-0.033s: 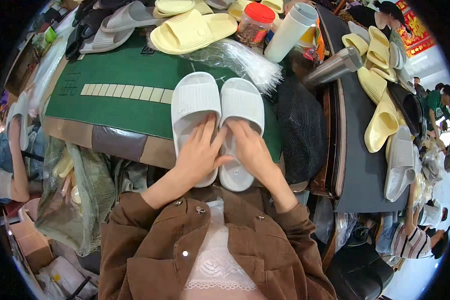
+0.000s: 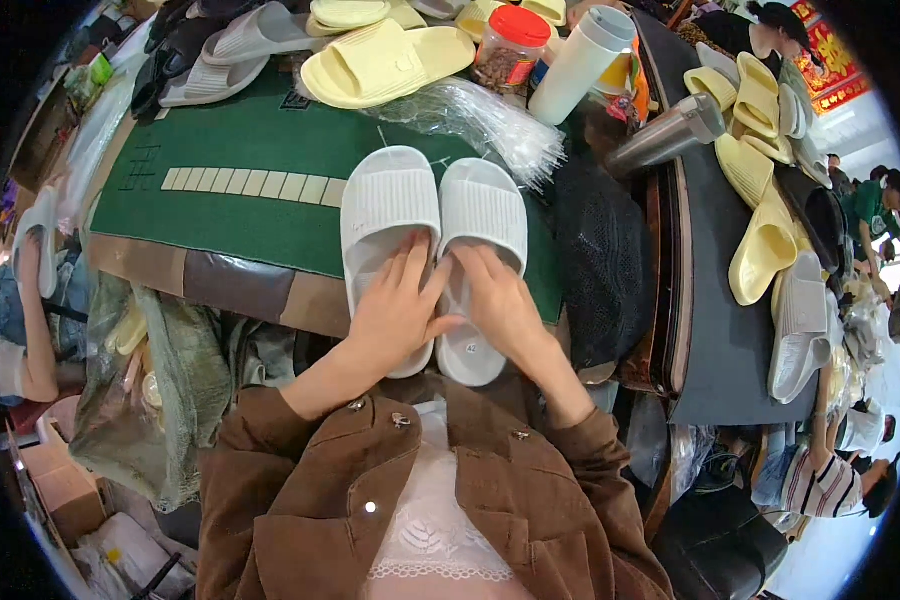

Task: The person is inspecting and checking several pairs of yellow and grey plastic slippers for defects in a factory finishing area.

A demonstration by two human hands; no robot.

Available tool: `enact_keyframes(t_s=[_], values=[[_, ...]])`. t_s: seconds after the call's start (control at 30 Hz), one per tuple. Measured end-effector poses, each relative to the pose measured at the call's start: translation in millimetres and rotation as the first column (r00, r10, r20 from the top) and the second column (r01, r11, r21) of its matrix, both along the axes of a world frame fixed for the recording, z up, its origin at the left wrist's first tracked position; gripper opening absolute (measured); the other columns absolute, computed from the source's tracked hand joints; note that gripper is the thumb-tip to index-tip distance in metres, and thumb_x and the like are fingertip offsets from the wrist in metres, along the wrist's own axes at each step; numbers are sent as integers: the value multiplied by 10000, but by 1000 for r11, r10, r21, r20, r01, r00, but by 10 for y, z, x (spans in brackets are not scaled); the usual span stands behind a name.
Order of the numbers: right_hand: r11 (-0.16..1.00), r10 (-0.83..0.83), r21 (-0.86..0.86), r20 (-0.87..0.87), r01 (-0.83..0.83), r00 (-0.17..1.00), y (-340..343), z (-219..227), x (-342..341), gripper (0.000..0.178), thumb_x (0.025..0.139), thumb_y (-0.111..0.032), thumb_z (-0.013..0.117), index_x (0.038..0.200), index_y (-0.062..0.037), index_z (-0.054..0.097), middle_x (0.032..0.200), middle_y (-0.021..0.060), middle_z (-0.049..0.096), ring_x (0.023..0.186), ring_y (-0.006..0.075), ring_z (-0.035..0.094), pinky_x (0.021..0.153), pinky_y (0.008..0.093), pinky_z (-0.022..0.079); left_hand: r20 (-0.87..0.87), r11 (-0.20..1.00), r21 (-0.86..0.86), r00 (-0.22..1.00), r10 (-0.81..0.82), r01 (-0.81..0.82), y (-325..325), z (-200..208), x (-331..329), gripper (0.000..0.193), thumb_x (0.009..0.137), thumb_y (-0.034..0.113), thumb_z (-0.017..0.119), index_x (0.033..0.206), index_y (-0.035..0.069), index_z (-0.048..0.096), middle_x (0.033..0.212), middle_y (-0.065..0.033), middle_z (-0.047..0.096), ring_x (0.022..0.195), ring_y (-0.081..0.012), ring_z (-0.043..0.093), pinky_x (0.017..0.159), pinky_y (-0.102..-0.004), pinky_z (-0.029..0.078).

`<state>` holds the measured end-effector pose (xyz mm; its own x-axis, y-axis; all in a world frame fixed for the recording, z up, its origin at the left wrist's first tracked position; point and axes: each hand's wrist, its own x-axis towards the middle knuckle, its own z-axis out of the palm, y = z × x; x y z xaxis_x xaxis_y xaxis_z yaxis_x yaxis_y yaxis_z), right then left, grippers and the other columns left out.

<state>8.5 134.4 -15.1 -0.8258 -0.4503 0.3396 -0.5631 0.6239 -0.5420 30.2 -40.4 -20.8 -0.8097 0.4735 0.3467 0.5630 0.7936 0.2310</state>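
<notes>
A pair of white slide slippers lies side by side before me, toes pointing away over the table edge. The left slipper (image 2: 390, 195) has the fingers of my left hand (image 2: 395, 310) inside its opening, below the ribbed strap. That hand's thumb reaches across toward the right slipper (image 2: 483, 215). Inside the right slipper's opening are the fingers of my right hand (image 2: 500, 305). Both hands hold the slippers close together at their inner edges, and the fingertips are partly hidden by the straps.
A green mat (image 2: 240, 145) with a row of pale tiles covers the table. Beyond lie yellow slippers (image 2: 390, 65), clear plastic bags (image 2: 480, 120), a red-lidded jar (image 2: 513, 50) and a white bottle (image 2: 582, 65). More slippers sit on a dark table (image 2: 725, 345) at right; other people work nearby.
The slippers and both hands have shifted very slightly toward me. The hold looks the same.
</notes>
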Motion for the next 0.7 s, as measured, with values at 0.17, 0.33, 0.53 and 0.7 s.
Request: enact_keyframes(t_s=[0.17,0.33,0.53,0.7], values=[[999,-20,-27,-29,19,999,-32,-27,80,459,761,58,498,1217,4,482,1139,202,551,968,407,579,775,447,499,34,997,7,997,-72,71,-148,19,121,661,761,398,680,1328,146,453,1359,-279,353,1217,-408,423,1004,-451,378],[998,-38,-43,-1,38,999,-41,-21,65,478,749,78,494,1220,-1,485,1145,203,550,974,410,573,800,453,495,69,996,7,994,-88,88,-173,78,125,634,777,363,675,1344,195,445,1370,-272,344,1206,-403,434,1005,-446,380],[998,-37,-53,20,38,999,-42,-6,79,478,741,84,505,1211,1,487,1134,198,551,969,408,572,799,449,497,49,996,9,995,-86,86,-177,71,120,647,787,379,658,1361,180,434,1365,-262,352,1191,-395,448,998,-440,387],[998,-30,-55,24,32,999,-43,-16,66,454,746,77,511,1194,2,490,1138,197,544,974,400,572,795,442,499,36,997,-36,997,-69,70,-153,49,132,661,784,390,656,1364,161,437,1352,-256,367,1168,-387,464,985,-431,399]])
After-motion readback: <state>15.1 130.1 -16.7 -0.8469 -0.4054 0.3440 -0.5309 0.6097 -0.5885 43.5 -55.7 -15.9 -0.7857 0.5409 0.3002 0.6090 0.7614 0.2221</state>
